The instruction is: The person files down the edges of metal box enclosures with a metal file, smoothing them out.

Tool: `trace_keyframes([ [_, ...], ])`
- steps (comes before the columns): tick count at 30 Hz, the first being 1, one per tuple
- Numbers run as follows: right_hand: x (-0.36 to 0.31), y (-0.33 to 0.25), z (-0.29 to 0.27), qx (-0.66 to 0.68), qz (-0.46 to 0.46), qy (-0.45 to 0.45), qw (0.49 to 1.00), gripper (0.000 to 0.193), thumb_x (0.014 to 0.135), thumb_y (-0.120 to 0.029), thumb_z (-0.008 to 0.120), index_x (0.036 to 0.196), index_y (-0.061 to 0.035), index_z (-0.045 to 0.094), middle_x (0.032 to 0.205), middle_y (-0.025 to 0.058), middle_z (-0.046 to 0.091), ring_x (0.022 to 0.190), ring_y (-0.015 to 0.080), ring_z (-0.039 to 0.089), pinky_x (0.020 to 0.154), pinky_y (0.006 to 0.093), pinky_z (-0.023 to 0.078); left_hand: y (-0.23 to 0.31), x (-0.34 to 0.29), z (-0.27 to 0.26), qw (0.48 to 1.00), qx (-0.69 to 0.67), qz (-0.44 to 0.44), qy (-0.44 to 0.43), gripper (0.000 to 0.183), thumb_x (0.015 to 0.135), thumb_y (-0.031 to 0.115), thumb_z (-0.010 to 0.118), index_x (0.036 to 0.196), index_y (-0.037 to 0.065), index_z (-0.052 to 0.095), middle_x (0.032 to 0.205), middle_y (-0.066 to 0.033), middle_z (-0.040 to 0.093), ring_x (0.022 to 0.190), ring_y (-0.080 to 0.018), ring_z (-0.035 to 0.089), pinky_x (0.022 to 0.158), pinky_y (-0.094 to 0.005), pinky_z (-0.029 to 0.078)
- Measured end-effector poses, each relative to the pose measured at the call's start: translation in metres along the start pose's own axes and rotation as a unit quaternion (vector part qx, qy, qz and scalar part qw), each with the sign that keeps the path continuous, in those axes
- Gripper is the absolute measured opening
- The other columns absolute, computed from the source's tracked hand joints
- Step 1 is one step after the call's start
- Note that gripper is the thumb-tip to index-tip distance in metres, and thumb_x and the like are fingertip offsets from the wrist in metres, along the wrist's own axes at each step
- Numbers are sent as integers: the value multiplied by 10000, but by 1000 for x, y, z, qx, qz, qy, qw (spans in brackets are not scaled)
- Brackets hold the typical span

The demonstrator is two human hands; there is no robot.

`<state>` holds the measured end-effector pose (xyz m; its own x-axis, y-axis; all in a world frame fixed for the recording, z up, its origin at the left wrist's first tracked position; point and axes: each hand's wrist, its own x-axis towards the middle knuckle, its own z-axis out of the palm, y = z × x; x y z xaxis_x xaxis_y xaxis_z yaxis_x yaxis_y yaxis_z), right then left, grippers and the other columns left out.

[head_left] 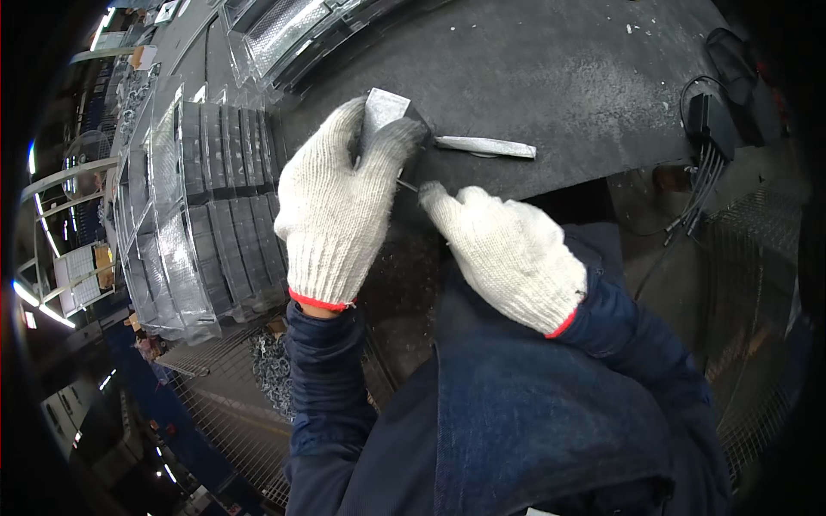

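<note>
Both my hands wear white knitted gloves with red cuffs and dark, soiled fingertips. My left hand (344, 185) is closed around a small silver-grey metal block (386, 107), whose flat pale face shows above the thumb and fingers. Just below and to the right, my right hand (508, 249) is closed on a thin metal tool (408, 185). Only the tool's slim tip sticks out, pointing at the block's lower side. The glove hides its handle, and I cannot tell if the tip touches the block. A flat bar wrapped in pale material (488, 147) lies beyond my right hand.
Clear plastic trays (215, 206) holding rows of grey parts stand on the left. Another clear tray (288, 34) sits at the far left of the dark worktable (585, 95). A black box with cables (711, 129) is at the right edge. Wire mesh (228, 404) lies below.
</note>
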<state>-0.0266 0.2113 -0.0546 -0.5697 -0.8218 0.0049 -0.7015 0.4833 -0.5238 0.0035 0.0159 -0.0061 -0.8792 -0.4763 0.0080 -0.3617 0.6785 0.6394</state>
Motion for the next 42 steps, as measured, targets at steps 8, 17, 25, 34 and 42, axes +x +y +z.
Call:
trace_keyframes([
  [8,0,16,18,45,-10,115,992,448,1034,-80,737,1477,-72,675,928,99,691,745,280,739,673,391,625,-4,1,-2,1000,-29,9,-1,598,1045,419,802,1397,-63,755,1161,-232,838,1026,-300,833,933,-390,637],
  [17,-1,1,20,1,-3,70,998,477,1022,-69,693,1499,-92,680,943,118,709,762,295,771,643,411,632,1,-4,-3,1000,12,23,8,590,1059,403,807,1417,-61,753,1159,-207,842,999,-262,818,904,-372,635],
  [25,-3,7,33,39,-7,109,993,460,1021,-41,708,1479,-81,680,933,117,678,765,299,751,671,416,631,-5,-1,-3,995,45,90,12,568,1070,392,811,1424,-50,777,1183,-192,850,1039,-207,800,926,-347,627],
  [34,-4,30,39,89,-60,228,968,178,1004,-193,801,1119,-72,741,921,115,738,875,288,790,799,409,644,-8,3,-6,994,33,101,3,599,1066,436,799,1415,-51,782,1169,-180,852,1042,-205,801,930,-341,617],
  [42,9,26,44,214,-9,231,949,435,957,-150,764,1358,18,751,1232,232,807,1134,394,798,1017,462,635,-33,8,-5,976,39,213,21,555,1067,409,802,1379,-50,791,1170,-169,844,1012,-184,771,922,-333,593],
])
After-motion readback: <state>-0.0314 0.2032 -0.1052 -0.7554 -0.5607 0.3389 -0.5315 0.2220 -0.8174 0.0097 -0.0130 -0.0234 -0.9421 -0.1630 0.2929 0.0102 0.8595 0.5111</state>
